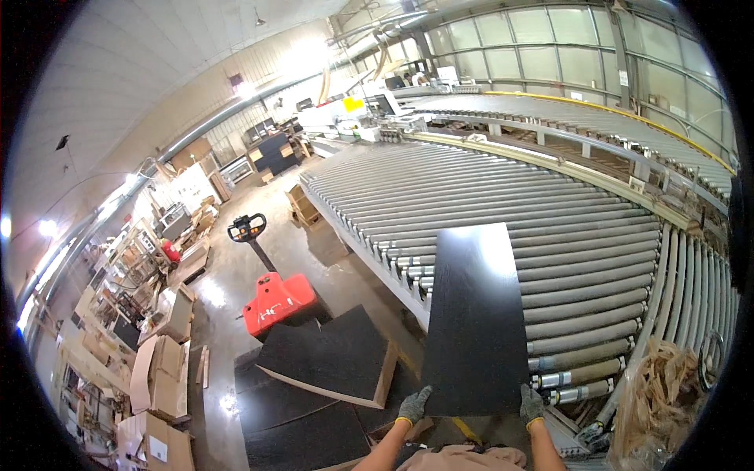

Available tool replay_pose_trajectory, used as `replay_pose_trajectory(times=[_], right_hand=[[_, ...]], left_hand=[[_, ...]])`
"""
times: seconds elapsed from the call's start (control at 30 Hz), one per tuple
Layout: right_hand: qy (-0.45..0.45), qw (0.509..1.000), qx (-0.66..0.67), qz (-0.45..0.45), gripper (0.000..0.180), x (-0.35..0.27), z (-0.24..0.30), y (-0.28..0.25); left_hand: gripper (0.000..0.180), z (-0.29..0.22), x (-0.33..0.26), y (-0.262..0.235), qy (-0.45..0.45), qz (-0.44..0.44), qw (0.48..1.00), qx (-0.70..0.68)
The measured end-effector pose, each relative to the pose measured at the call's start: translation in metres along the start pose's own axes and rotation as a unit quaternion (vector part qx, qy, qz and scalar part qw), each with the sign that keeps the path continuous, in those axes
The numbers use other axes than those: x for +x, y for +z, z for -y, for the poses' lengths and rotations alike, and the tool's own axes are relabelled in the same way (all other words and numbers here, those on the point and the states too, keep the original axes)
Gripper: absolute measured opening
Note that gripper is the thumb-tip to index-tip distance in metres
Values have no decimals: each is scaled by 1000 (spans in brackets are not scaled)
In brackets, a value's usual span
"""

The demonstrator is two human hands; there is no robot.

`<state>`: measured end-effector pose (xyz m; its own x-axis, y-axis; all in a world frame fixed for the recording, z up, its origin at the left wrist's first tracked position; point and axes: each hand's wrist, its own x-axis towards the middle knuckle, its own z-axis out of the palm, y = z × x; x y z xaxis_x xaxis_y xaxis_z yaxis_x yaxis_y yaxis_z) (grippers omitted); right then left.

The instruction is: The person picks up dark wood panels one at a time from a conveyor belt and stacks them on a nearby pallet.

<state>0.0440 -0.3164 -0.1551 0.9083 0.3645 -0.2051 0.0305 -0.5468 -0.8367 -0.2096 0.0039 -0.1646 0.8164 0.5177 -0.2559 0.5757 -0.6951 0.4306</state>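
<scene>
The person's left hand (413,405) and right hand (532,405) (both gloved) each had fingers clamped on a lower corner of the long black panel (477,314), presumably to keep it level. It reached out over the roller conveyor (550,220), while the stacked dark panels (330,353) and a red pallet jack (276,300) stood on the floor to the left.

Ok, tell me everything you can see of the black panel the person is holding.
The black panel is a long, flat rectangular board with a matte, faintly grained dark face, probably laminated wood. It lies lengthwise away from the person, partly over the roller conveyor. The gloved left hand grips its near left corner and the gloved right hand its near right corner. A light glare marks its far end.
</scene>
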Motion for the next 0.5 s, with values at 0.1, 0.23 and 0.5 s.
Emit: replay_pose_trajectory(times=[0.1,0.23,0.5], right_hand=[[-21,998,61,-6,55,24,-40,6],[-82,997,13,2,55,37,-30,20],[-82,994,-73,7,56,53,5,-2]], left_hand=[[61,-12,13,-2,25,10,1000,4],[54,13,16,11,-47,35,996,-71],[49,-87,-48,-90,-135,11,935,-327]])
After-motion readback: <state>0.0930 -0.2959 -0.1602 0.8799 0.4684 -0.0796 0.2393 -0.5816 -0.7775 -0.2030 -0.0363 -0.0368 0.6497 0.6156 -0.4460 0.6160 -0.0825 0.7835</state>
